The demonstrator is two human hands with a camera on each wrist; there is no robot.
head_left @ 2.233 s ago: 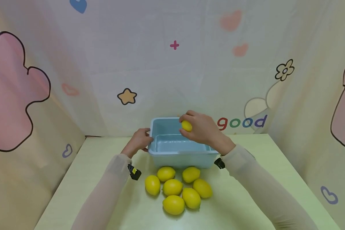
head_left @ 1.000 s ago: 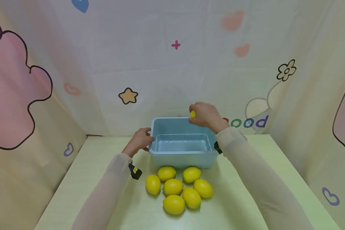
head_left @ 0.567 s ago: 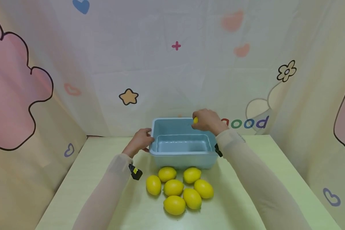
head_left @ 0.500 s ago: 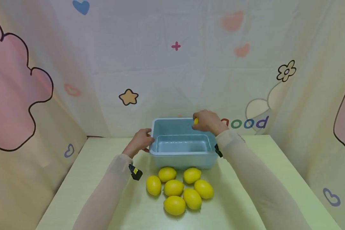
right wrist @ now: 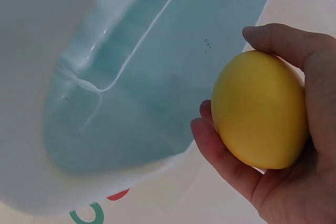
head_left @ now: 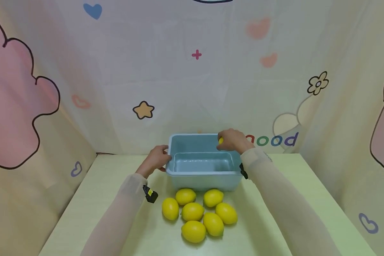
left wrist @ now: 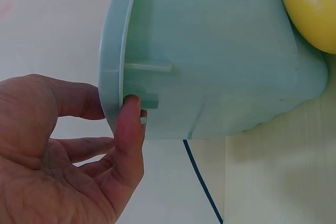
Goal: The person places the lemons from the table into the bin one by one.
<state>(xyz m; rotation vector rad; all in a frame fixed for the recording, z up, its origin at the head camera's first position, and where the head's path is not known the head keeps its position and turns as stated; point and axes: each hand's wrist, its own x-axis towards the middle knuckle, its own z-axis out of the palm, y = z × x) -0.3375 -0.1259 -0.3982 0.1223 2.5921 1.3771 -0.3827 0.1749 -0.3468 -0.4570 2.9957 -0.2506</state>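
Note:
A light-blue plastic basin (head_left: 204,181) stands on the table, its inside bare in the head view. My left hand (head_left: 155,159) grips its left rim; the left wrist view shows thumb and fingers on either side of the rim (left wrist: 111,51). Over the back right part of the basin, my right hand (head_left: 233,140) holds a yellow lemon (right wrist: 260,109), with fingers curled round it. In the head view most of that lemon is hidden by the hand. Several more lemons (head_left: 192,212) lie grouped on the table in front of the basin.
The pale table (head_left: 108,192) meets a printed curtain (head_left: 166,81) right behind the basin, with more curtain at both sides. A small black device (head_left: 150,194) sits on the left wrist, another (head_left: 244,171) on the right.
My right hand, lemon still in its grip, has moved right from over the basin's middle, rose, then lowered near the back right rim. My left hand, the basin and the table lemons stay put.

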